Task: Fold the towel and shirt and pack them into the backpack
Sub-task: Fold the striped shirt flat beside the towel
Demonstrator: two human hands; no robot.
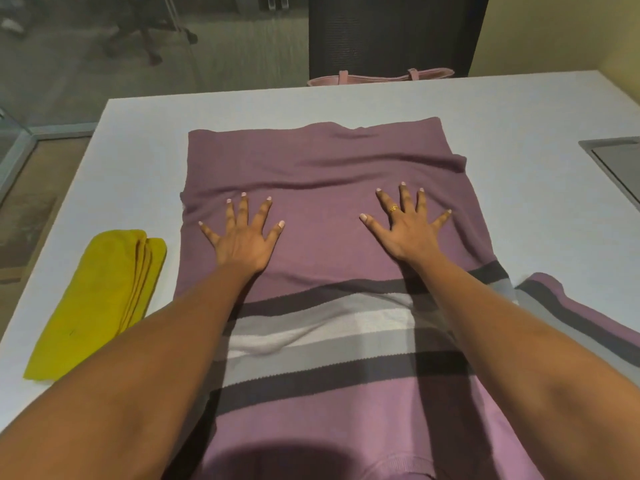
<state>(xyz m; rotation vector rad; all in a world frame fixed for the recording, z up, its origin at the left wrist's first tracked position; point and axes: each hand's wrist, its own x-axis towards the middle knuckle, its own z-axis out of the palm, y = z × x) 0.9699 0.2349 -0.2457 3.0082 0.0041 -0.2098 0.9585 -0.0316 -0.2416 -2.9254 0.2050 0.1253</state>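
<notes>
Head: L+R hands (242,242) (410,233) press shirt (322,161) (flat).

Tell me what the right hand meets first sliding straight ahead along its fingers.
Probably the raised fold in the purple shirt just ahead of the right hand; beyond it, the white table.

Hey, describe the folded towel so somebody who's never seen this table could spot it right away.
Start at the white table, where a big purple striped shirt lies spread flat. Look just off the shirt's left edge: the towel lies there by itself. It is the only yellow thing, folded into a long narrow bundle with its layers showing.
</notes>
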